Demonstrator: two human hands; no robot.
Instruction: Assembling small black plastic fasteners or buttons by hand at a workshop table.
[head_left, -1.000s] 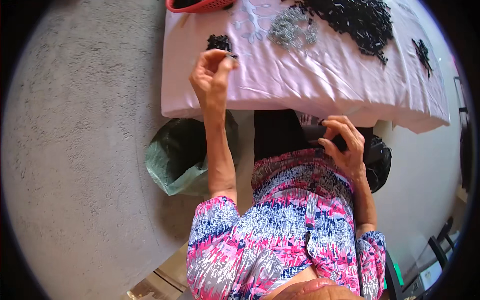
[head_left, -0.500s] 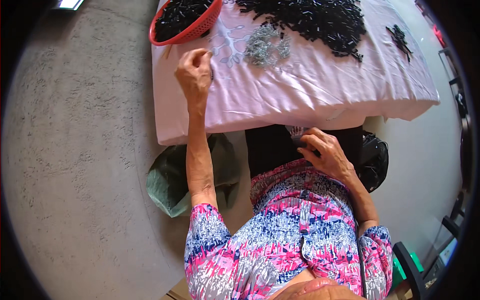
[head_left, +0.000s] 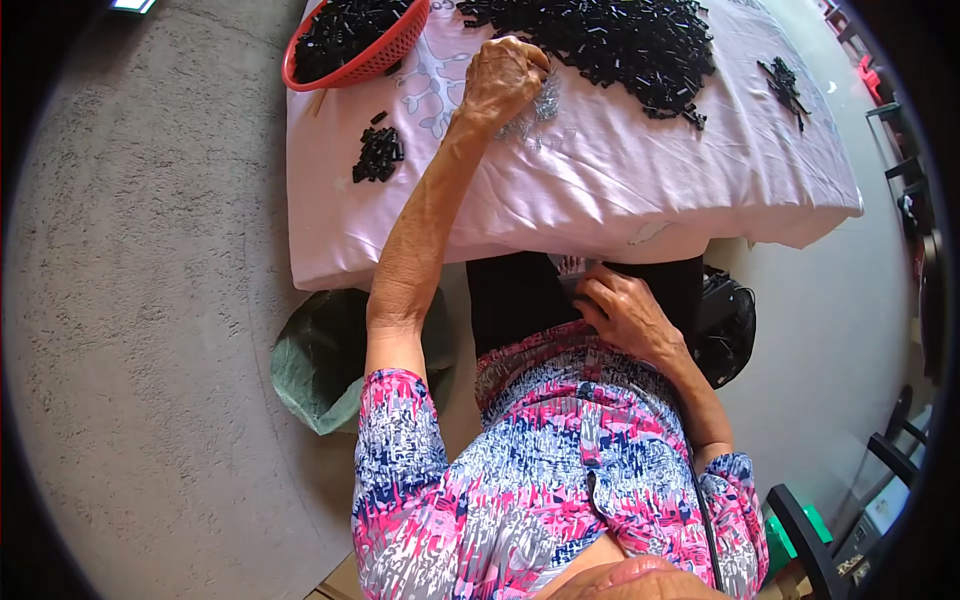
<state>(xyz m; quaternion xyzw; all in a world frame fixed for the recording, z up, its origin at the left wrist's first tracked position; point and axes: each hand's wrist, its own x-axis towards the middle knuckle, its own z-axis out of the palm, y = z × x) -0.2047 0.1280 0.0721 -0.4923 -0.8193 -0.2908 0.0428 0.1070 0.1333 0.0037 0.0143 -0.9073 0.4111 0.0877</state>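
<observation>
My left hand [head_left: 503, 82] reaches over the table onto a heap of small silvery metal pieces [head_left: 545, 108] and covers much of it. Its fingers are curled downward, and their tips are hidden from above. Down by my lap, under the table's near edge, my right hand [head_left: 628, 310] has its fingers bent together at the edge of something greyish [head_left: 572, 284], which I cannot make out. A little pile of short black pieces [head_left: 379, 156] lies left of my left forearm. Beyond the silvery heap spreads a large mound of similar black pieces [head_left: 630, 45].
A red plastic basket [head_left: 385, 60] full of black pieces stands at the table's far left. A few longer black pieces [head_left: 784, 88] lie at the right on the pink cloth [head_left: 600, 185]. Below are a green sack [head_left: 325, 385] and a black bag [head_left: 728, 325].
My left hand has moved right, from beside the basket to the silvery heap, uncovering the little black pile. My right hand stays by my lap. The whole view has shifted slightly.
</observation>
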